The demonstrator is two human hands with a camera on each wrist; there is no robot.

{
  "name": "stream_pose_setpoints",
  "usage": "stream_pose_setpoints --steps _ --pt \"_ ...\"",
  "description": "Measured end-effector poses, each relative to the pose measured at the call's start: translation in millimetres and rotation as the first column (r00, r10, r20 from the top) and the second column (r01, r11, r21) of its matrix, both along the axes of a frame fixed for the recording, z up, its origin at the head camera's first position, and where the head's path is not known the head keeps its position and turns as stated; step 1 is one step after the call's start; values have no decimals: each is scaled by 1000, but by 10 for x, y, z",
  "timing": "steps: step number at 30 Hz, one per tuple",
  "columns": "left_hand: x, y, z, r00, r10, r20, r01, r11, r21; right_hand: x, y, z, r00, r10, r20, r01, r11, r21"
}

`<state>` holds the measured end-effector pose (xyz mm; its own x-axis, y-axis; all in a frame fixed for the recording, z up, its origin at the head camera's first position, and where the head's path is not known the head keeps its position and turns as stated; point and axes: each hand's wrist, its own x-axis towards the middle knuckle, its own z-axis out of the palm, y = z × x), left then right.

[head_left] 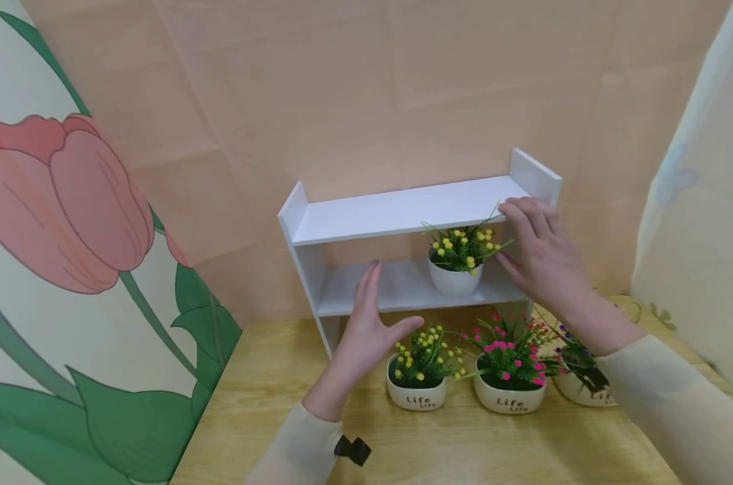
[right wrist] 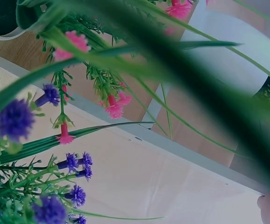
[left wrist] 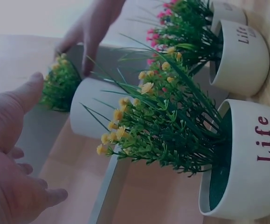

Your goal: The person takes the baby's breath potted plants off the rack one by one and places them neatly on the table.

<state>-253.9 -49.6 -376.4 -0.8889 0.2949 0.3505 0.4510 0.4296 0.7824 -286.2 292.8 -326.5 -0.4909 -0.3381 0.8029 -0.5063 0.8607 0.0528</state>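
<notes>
A white pot of yellow flowers stands on the lower board of a white shelf unit, toward its right side. My right hand is just right of that plant, its fingertips at the upper board's front edge and its thumb beside the flowers. Thumb and fingers spread apart, my left hand is held in front of the shelf's lower board, holding nothing. Below it on the table is a second pot of yellow flowers, lettered "Life", large in the left wrist view.
To the right of that pot are a pot of pink flowers and a pot of purple flowers, the latter partly behind my right forearm. The wooden table runs up to a tan backdrop. A tulip-printed panel borders the left.
</notes>
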Motion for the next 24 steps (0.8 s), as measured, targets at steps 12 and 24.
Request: stream_pose_setpoints --steps 12,24 --pt "-211 203 88 1000 -21 -21 20 1000 -18 14 -3 9 1000 8 -11 -8 1000 5" --pt "-410 401 99 998 -48 -42 49 999 1 7 -3 2 1000 17 -23 -17 1000 4"
